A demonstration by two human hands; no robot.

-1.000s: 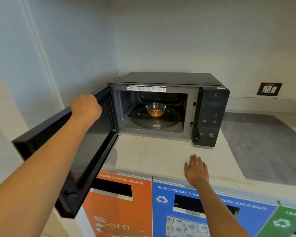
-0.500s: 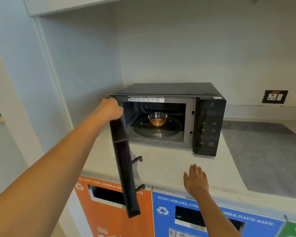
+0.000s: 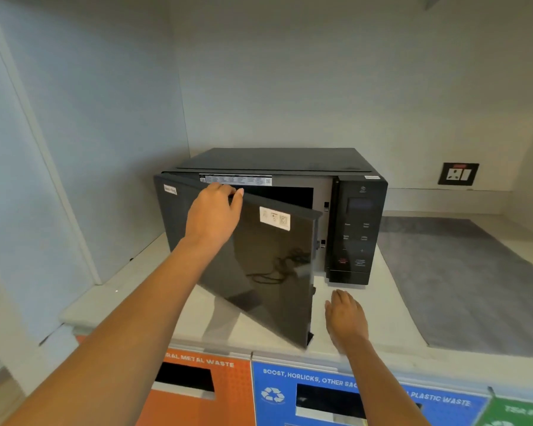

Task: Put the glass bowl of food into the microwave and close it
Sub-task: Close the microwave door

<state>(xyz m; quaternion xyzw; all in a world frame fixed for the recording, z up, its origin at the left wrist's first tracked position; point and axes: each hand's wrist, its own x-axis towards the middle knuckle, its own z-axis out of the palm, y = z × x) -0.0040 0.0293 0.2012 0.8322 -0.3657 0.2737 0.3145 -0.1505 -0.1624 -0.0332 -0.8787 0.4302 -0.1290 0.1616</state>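
Observation:
A black microwave [image 3: 277, 159] stands on a white counter [image 3: 130, 284] against the back wall. Its glossy black door [image 3: 259, 265] hangs partly ajar, covering most of the cavity. My left hand [image 3: 211, 218] rests on the door's top edge with the fingers curled over it. My right hand [image 3: 346, 318] lies flat on the counter in front of the control panel [image 3: 356, 229], fingers apart, holding nothing. The glass bowl of food is hidden behind the door.
A grey mat [image 3: 462, 281] covers the counter to the right of the microwave. A wall socket [image 3: 458, 173] sits at the back right. Below the counter edge are an orange waste bin panel [image 3: 194, 388], a blue one [image 3: 336, 395] and a green one [image 3: 517, 413]. A wall closes the left side.
The door has swung from wide open to nearly closed, pushed by my left hand. The bowl inside has gone out of sight behind it. My right hand has stayed on the counter.

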